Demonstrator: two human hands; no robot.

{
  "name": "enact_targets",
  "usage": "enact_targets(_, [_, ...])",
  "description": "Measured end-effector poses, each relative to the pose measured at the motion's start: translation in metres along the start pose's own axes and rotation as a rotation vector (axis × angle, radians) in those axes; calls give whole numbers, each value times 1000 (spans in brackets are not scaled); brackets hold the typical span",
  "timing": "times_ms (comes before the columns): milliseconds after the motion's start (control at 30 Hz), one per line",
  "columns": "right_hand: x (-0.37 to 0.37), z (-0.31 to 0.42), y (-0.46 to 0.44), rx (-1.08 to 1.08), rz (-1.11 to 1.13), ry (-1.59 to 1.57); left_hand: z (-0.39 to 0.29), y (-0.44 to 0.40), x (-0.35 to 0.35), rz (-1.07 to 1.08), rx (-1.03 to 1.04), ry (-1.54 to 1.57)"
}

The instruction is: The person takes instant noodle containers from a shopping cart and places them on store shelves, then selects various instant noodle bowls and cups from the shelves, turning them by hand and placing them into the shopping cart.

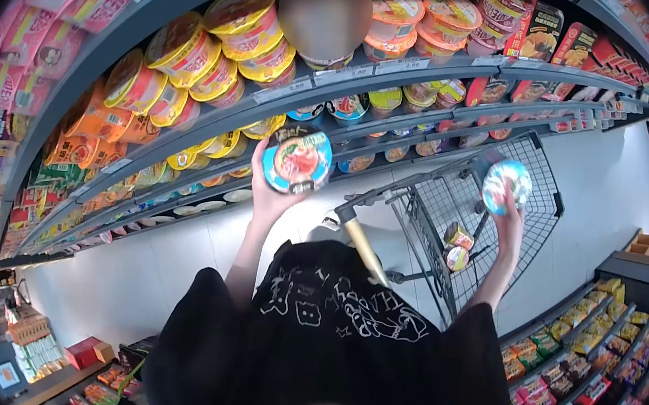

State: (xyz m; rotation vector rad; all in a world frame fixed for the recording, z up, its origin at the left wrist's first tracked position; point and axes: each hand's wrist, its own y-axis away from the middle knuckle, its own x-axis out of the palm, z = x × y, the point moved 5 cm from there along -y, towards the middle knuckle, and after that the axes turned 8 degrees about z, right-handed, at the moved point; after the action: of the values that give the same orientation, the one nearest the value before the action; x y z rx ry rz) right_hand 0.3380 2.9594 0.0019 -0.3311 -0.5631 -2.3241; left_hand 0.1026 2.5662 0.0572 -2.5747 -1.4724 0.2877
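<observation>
My left hand [266, 197] is wrapped round a blue instant noodle bowl [298, 161], its lid with a picture of noodles turned up toward me, in front of the lower shelves. Out to the right, my right hand [508, 225] grips a second blue-and-white noodle cup [506, 185], blurred, with fingers laid over its top. That cup is held over the wire shopping cart [543, 167]. Inside the cart lie two round tubs, a brownish tub [459, 236] and a light-lidded tub [457, 257].
Noodle shelves [273, 91] curve across the left and top, holding stacked yellow bowls [241, 21] and orange-rimmed bowls [395, 14]. The cart's handle [362, 244] is near my body. A rack of packaged snacks [574, 363] stands at lower right. Pale tiled floor [131, 284] runs between.
</observation>
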Motion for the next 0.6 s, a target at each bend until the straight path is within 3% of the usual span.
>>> enact_targets(100, [80,-20,-31,131,238,74,72,-4,-13,-56,-39,-129])
enact_targets(167, [133,-53,-59,249,469,-37,91,-16,-11,-117,-19,-316])
enact_targets(233, [187,-65,-61,402,546,-37,96,-31,-7,-137,-23,-382])
enact_targets(300, [211,-89,-83,418,587,-43,99,-46,-5,-208,25,-449])
enact_targets(400, [237,-101,-95,421,597,43,95,-63,-3,-261,19,-300])
enact_targets(500, [256,-103,-109,374,645,166,82,-76,-5,-375,173,-455])
enact_targets(567, [266,-105,-119,281,602,194,104,-89,-6,-315,142,-355])
enact_targets(600, [271,-105,-121,301,556,274,102,-93,-6,-412,156,-422])
